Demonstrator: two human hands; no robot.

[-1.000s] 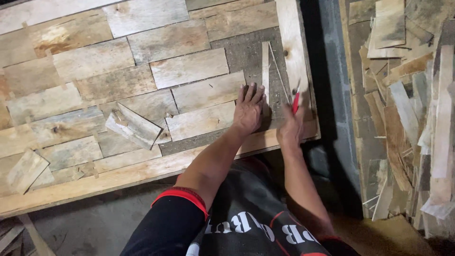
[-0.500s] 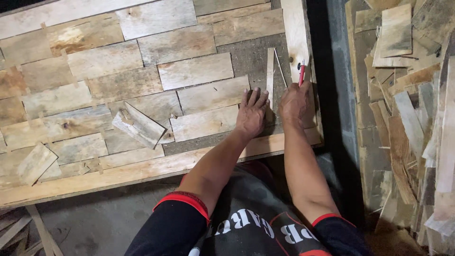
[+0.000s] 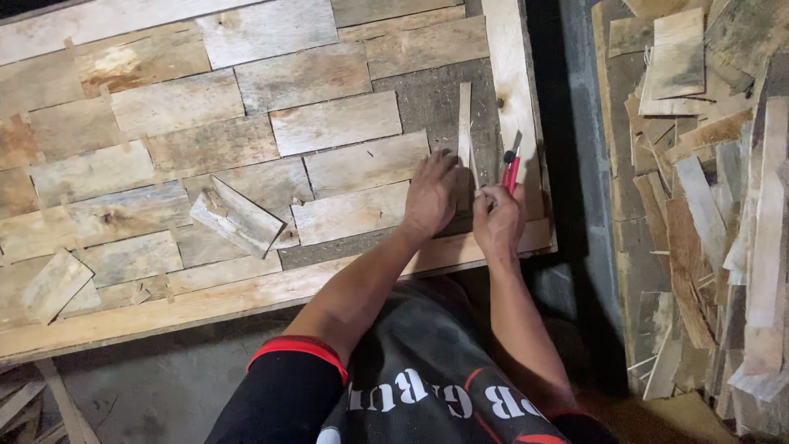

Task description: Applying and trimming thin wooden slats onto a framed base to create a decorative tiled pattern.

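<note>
My left hand (image 3: 431, 196) presses flat on a dark wood piece at the right end of a large panel (image 3: 246, 296) covered with pale rectangular wood tiles. A narrow wood strip (image 3: 464, 123) stands out of the dark piece beside my fingers. My right hand (image 3: 497, 220) grips a red utility knife (image 3: 511, 168) with its blade pointing away from me, next to the strip and close to the panel's pale right frame board (image 3: 509, 74).
A loose tile (image 3: 238, 215) lies askew on the panel's middle, another loose tile (image 3: 53, 284) at the lower left. A heap of wood offcuts (image 3: 707, 181) fills the floor on the right, past a dark gap. More scraps (image 3: 25, 403) lie bottom left.
The view has shifted a little. My right hand with the knife has drawn back toward me along the strip, while my left hand stays pressed on the dark piece.
</note>
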